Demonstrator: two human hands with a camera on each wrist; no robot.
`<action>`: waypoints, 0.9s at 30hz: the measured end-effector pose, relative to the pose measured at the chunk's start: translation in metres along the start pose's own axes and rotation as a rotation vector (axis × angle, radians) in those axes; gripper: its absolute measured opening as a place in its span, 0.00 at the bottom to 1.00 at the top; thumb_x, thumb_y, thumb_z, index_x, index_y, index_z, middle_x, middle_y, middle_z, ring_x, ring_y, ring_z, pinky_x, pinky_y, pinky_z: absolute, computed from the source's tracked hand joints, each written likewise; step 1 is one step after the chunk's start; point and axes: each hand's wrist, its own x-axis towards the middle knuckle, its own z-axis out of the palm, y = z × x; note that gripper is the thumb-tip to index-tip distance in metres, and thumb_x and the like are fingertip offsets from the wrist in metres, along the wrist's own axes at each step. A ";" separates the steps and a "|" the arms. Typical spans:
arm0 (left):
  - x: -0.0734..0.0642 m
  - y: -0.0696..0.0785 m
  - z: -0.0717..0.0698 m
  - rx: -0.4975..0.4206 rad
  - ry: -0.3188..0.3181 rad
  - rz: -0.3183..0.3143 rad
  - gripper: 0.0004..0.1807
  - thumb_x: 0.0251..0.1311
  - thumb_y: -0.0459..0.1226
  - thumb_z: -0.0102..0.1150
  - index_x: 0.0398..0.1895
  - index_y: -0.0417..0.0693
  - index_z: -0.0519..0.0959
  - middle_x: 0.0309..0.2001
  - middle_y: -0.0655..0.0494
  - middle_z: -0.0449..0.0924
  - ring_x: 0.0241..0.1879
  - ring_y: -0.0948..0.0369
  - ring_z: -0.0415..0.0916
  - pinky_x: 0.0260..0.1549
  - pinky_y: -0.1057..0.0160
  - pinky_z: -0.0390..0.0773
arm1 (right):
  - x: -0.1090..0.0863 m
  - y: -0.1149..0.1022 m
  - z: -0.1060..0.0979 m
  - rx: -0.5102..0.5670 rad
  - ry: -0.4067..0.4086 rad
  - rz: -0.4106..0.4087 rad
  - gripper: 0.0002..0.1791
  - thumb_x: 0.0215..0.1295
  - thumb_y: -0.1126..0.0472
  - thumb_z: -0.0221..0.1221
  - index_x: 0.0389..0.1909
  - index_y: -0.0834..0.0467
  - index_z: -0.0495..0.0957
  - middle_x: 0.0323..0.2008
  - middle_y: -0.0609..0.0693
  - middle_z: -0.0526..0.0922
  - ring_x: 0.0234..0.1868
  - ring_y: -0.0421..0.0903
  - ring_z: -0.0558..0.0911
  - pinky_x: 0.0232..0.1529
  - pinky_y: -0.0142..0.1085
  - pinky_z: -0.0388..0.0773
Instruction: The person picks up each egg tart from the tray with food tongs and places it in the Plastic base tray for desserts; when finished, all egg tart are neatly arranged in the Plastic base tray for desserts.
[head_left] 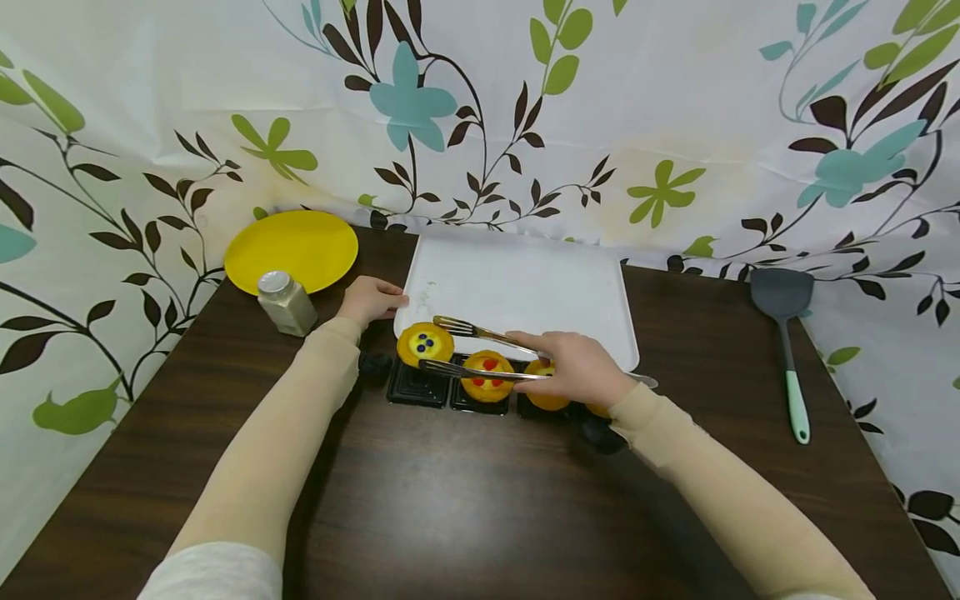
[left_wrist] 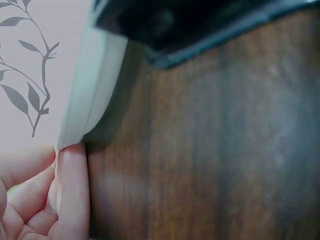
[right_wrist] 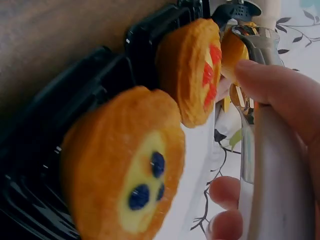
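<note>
My left hand [head_left: 372, 300] pinches the rim at the left corner of a white tray [head_left: 517, 287]; in the left wrist view the thumb and fingers grip that rim [left_wrist: 92, 100]. My right hand [head_left: 581, 367] holds metal tongs [head_left: 480, 374]. Between the tong tips sits a tart with blue berries [head_left: 425, 344], overlapping the tray's near left corner. A red-topped tart [right_wrist: 192, 75] and another blue-berry tart [right_wrist: 125, 165] stand beside the tongs. Black plastic containers [head_left: 417, 390] are under this row. Part of a further tart [head_left: 597, 410] shows beneath my right wrist.
A yellow plate [head_left: 311, 242] lies at the back left, with a square jar [head_left: 287, 304] before it. On the right is a spatula [head_left: 783, 325] with a grey blade and mint handle. A patterned cloth [head_left: 517, 108] hangs behind the dark wooden table [head_left: 450, 500].
</note>
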 end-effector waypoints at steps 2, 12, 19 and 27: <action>0.000 0.000 -0.001 0.002 0.000 -0.005 0.20 0.63 0.36 0.59 0.55 0.34 0.76 0.54 0.39 0.75 0.51 0.49 0.77 0.50 0.58 0.79 | -0.002 0.000 0.003 -0.003 -0.003 -0.004 0.41 0.51 0.40 0.67 0.67 0.44 0.67 0.26 0.43 0.77 0.25 0.40 0.68 0.26 0.33 0.69; 0.004 -0.002 0.000 -0.005 -0.003 -0.005 0.19 0.63 0.35 0.59 0.55 0.34 0.76 0.55 0.39 0.74 0.52 0.48 0.77 0.50 0.58 0.79 | -0.009 -0.001 0.013 -0.032 -0.008 -0.061 0.39 0.51 0.41 0.68 0.65 0.45 0.69 0.24 0.44 0.76 0.22 0.39 0.65 0.21 0.31 0.64; 0.000 0.000 0.000 -0.022 -0.007 0.002 0.19 0.62 0.34 0.59 0.55 0.33 0.76 0.55 0.37 0.74 0.52 0.47 0.77 0.50 0.57 0.79 | -0.010 -0.003 0.015 -0.078 0.017 -0.081 0.39 0.50 0.41 0.68 0.65 0.46 0.70 0.21 0.43 0.71 0.21 0.38 0.64 0.19 0.29 0.61; -0.007 0.002 -0.001 -0.026 -0.006 0.021 0.19 0.64 0.35 0.57 0.55 0.33 0.76 0.56 0.37 0.74 0.52 0.47 0.77 0.51 0.57 0.78 | -0.008 -0.005 0.019 -0.090 0.006 -0.080 0.40 0.49 0.40 0.68 0.65 0.45 0.69 0.20 0.43 0.68 0.20 0.38 0.62 0.17 0.29 0.58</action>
